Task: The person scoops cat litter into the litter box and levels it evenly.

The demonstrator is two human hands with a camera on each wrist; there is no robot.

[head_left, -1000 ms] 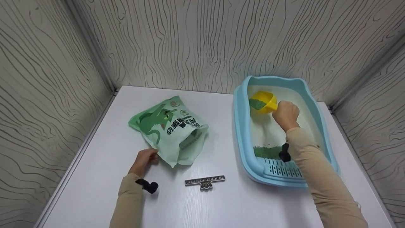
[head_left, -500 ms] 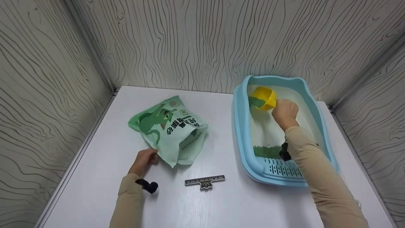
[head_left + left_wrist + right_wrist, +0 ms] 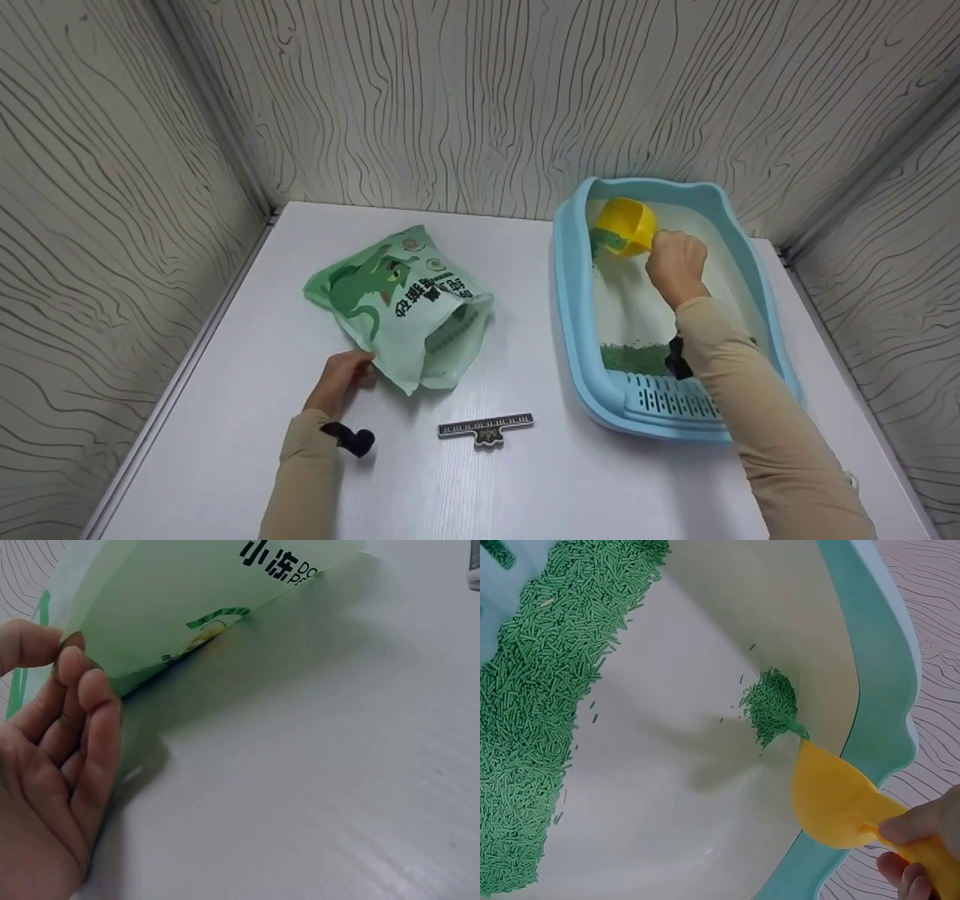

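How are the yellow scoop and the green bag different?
The scoop is yellow; the bag is green with a cat picture. The scoop is smaller than the bag. The scoop tips green pellets into the blue tray, while the bag lies on the table, mouth open. Both are held: the right hand grips the scoop, the left hand pinches the bag.

scoop point(image 3: 829, 799) smooth plastic; tray point(image 3: 571, 315) smooth plastic; bag point(image 3: 409, 330) thin film; pellets point(image 3: 532, 735) matt, rough; tabletop point(image 3: 555, 487) faintly glossy
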